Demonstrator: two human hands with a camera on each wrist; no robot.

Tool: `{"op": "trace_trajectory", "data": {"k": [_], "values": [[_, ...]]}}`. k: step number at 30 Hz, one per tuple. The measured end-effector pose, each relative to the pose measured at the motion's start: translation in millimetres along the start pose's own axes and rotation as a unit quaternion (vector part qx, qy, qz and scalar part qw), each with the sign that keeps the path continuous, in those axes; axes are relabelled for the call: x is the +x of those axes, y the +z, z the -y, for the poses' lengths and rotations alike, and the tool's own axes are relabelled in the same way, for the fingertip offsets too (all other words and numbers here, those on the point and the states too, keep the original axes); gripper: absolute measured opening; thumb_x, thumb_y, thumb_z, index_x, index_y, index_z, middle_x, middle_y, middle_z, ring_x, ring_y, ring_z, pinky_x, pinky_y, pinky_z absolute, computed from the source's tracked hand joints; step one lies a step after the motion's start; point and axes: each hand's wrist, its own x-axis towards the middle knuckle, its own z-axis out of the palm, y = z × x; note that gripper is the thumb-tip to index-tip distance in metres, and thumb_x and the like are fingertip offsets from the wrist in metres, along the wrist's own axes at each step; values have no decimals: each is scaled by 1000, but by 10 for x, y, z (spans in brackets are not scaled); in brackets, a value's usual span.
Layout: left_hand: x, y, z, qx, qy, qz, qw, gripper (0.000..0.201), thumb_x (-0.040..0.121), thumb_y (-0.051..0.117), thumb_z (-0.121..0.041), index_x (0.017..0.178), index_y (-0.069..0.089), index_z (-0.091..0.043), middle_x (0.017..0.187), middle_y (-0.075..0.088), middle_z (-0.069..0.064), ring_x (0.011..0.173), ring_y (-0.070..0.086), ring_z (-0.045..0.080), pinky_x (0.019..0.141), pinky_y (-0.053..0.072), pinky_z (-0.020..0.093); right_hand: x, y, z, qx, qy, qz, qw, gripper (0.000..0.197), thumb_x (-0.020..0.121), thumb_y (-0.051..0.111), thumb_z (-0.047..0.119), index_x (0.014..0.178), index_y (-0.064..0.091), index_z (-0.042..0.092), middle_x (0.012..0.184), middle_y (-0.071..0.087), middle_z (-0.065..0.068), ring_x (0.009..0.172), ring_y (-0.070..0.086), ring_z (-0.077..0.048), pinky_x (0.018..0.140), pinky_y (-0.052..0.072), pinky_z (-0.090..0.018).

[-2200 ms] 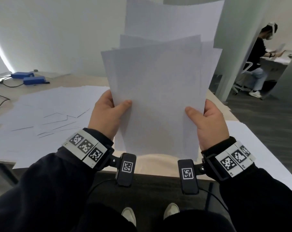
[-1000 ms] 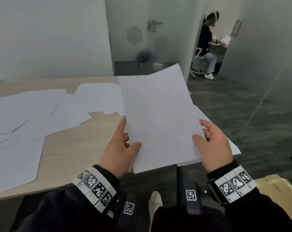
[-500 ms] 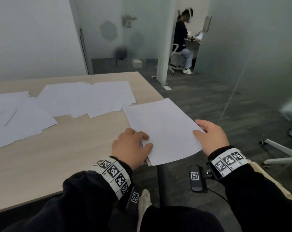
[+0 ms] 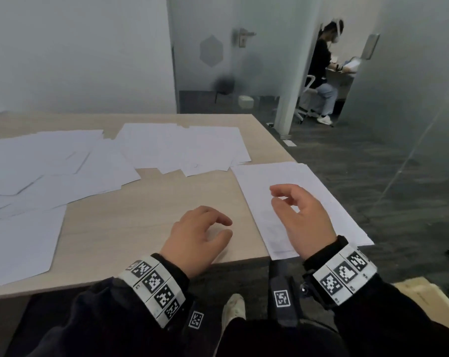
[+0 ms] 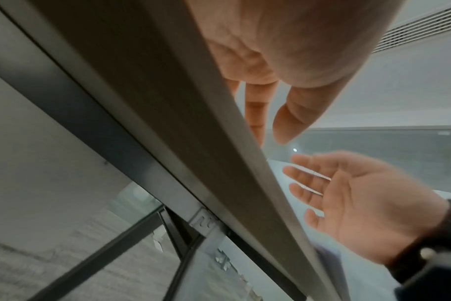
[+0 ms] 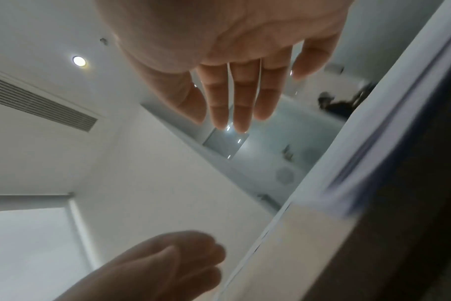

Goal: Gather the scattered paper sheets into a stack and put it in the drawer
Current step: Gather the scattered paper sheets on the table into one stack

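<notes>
Now the gathered stack (image 4: 290,199) lies flat at the right corner of the table (image 4: 130,228), partly over its edge. Both hands are free: the right hand (image 4: 304,220) hovers above it with loose fingers, the left hand (image 4: 195,238) is relaxed just beside it. Many scattered sheets (image 4: 182,148) remain, so gathering seems unfinished; next comes reaching for those. No drawer is visible.

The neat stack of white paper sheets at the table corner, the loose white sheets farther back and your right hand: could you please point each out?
neat stack of white paper sheets (image 4: 282,173), head view, bare far part.
loose white sheets (image 4: 182,148), head view, middle of the spread.
right hand (image 4: 306,217), head view, back of the hand.
</notes>
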Motion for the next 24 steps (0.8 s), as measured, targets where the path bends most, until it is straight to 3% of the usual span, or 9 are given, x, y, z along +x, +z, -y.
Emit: {"op": "trace_trajectory", "data": {"k": [5, 9, 11, 14, 17, 20, 24], "values": [[-406, -513, 423, 74, 11, -69, 995, 27, 84, 46, -53, 97, 67, -43, 109, 57, -28, 113, 49, -3, 101, 40, 40, -36, 744, 469, 103, -8, 140, 985, 24, 93, 60, 25, 113, 63, 38, 104, 66, 14, 87, 64, -12, 79, 52, -22], [-744, -958, 749, 131, -22, -138, 981, 28, 84, 46, -51, 97, 69, -41, 116, 56, -26, 120, 47, 1, 100, 37, 38, -3, 1256, 801, 172, 37, 207, 962, 21, 94, 58, 24, 111, 64, 35, 102, 71, 6, 77, 68, -12, 69, 45, -22], [-921, -1184, 919, 162, -44, -165, 972, 29, 83, 46, -52, 97, 69, -41, 123, 54, -24, 126, 44, 5, 100, 32, 36, 55, 1518, 933, 220, 81, 252, 939, 19, 94, 57, 25, 108, 67, 33, 100, 74, 3, 74, 66, -15, 67, 42, -29], [-1176, -1520, 1155, 203, -99, -192, 955, 34, 81, 45, -56, 100, 68, -41, 131, 53, -21, 135, 39, 8, 102, 29, 39, 153, 1924, 1099, 293, 149, 318, 889, 20, 96, 55, 25, 110, 69, 21, 95, 75, -3, 69, 63, -18, 59, 38, -28], [-1419, -1818, 1385, 240, -195, -184, 933, 50, 78, 37, -68, 116, 61, -46, 144, 45, -21, 145, 26, 7, 111, 25, 45, 210, 2323, 1270, 316, 183, 337, 868, 20, 96, 56, 25, 108, 68, 15, 90, 73, -6, 63, 61, -17, 56, 36, -27], [-1683, -2047, 1564, 273, -283, -150, 907, 76, 72, 27, -84, 137, 44, -49, 158, 26, -20, 151, 9, 7, 118, 14, 47, 220, 2704, 1414, 336, 218, 347, 848, 18, 93, 60, 27, 104, 68, 15, 84, 72, -5, 59, 61, -17, 54, 36, -27], [-2024, -2232, 1714, 300, -339, -117, 884, 108, 55, 18, -103, 149, 21, -51, 164, 7, -20, 152, -6, 7, 120, 1, 44, 180, 3128, 1598, 371, 267, 368, 810, 17, 91, 59, 26, 100, 68, 14, 80, 71, -5, 60, 61, -17, 56, 40, -28]]}}
